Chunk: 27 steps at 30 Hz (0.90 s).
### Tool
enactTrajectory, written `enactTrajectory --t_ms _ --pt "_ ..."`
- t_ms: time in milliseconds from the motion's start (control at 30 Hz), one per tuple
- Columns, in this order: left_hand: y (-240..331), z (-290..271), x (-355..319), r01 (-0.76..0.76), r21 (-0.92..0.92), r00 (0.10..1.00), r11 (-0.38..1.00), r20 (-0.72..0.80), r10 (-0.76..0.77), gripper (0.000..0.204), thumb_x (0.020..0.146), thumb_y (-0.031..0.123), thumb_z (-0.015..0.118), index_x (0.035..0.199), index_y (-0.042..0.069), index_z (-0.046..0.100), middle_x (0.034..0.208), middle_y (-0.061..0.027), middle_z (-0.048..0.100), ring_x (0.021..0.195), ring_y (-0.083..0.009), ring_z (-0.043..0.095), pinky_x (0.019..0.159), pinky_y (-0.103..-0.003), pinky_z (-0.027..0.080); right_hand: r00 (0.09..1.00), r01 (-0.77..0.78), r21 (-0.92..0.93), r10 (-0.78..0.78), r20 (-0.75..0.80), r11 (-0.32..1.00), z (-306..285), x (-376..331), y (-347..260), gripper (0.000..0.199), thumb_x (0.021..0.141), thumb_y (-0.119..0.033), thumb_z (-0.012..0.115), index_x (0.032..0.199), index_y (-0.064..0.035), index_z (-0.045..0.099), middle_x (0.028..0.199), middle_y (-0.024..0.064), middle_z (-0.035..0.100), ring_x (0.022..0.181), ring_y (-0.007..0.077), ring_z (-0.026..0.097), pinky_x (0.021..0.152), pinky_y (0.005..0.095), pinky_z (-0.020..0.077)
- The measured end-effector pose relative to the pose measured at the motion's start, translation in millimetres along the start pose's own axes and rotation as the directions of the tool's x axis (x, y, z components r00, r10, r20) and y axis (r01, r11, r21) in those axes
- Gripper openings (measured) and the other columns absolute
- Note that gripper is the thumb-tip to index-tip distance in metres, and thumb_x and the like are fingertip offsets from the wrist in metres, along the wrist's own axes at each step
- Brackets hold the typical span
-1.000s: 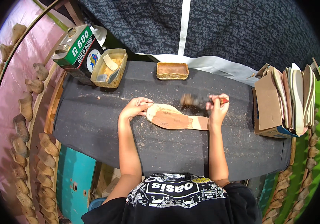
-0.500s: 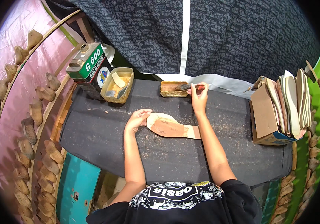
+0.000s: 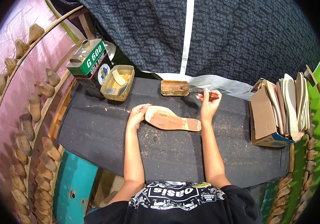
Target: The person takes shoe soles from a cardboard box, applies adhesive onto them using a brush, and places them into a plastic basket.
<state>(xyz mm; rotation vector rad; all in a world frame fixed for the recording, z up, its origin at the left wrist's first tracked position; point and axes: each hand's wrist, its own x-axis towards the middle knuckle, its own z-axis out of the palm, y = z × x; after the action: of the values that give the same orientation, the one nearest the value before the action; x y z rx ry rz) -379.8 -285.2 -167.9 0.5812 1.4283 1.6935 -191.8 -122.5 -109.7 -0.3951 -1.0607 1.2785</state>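
Note:
My left hand point(image 3: 137, 115) grips the broad end of a tan shoe insole point(image 3: 167, 121), its fingers pinched on the edge. The insole lies sideways above the cloth, narrow end toward my right forearm, with a darker patch across much of its face. Up and to the right, my right hand point(image 3: 209, 102) is closed around a brush point(image 3: 196, 89) with a dark shaft and a reddish handle end. The brush's tip is at the right side of a small rectangular tin point(image 3: 169, 89) with brownish residue inside.
A green and black metal can point(image 3: 89, 67) and a yellowish tub point(image 3: 107, 93) with cut pieces stand at the back left. A cardboard box point(image 3: 262, 115) full of insoles sits at the right on the dark cloth point(image 3: 175, 153). Wooden shoe lasts point(image 3: 27, 127) line racks at both sides.
My right hand has moved right and slightly down, drawing the brush toward the tin's right edge. The insole has shifted slightly up the picture, and its narrow end now shows clear of my right forearm.

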Motion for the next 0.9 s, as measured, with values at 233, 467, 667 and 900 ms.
enactTrajectory --t_ms 233,467,667,900 --pt "-9.0 26.2 7.8 0.05 -0.054 0.995 0.997 0.09 -0.045 0.03 0.081 0.023 0.053 0.098 -0.002 0.053 0.086 -0.0059 0.059 0.074 -0.0099 0.056 0.063 -0.02 0.045 0.992 -0.072 0.052 0.076 -0.097 0.996 -18.3 -54.3 -9.7 0.019 0.081 -0.004 0.048 0.092 -0.0066 0.033 0.083 0.0115 0.052 0.055 0.0133 0.053 0.049 0.024 0.048" --pt "-17.7 31.5 9.3 0.032 -0.082 0.998 0.996 0.057 -0.028 0.028 0.08 0.022 0.054 0.098 0.0 0.053 0.083 -0.0038 0.059 0.071 -0.0078 0.055 0.059 -0.019 0.044 0.994 -0.11 0.085 0.108 0.024 0.99 -20.1 -68.7 0.6 0.02 0.082 -0.004 0.048 0.094 -0.0077 0.032 0.087 0.0116 0.052 0.059 0.0132 0.053 0.052 0.0229 0.0474" --pt "-17.6 37.6 10.3 -0.074 -0.075 0.996 0.994 -0.045 0.071 0.022 0.08 0.014 0.054 0.097 0.0 0.052 0.081 -0.003 0.059 0.068 -0.0056 0.054 0.057 -0.017 0.042 0.97 -0.215 0.074 0.203 0.137 0.974 -20.8 -69.5 9.1 0.019 0.083 -0.003 0.045 0.094 -0.0079 0.031 0.092 0.0126 0.051 0.064 0.0124 0.055 0.057 0.0238 0.0494" --pt "-13.9 39.1 8.4 -0.142 0.034 0.987 0.989 -0.073 0.144 0.02 0.079 0.01 0.054 0.096 -0.001 0.051 0.08 -0.0023 0.058 0.069 -0.0047 0.052 0.061 -0.016 0.041 0.947 -0.208 0.028 0.194 0.255 0.978 -28.6 -60.3 9.0 0.022 0.081 0.001 0.045 0.094 -0.0073 0.03 0.092 0.0122 0.05 0.066 0.012 0.054 0.06 0.0232 0.049"
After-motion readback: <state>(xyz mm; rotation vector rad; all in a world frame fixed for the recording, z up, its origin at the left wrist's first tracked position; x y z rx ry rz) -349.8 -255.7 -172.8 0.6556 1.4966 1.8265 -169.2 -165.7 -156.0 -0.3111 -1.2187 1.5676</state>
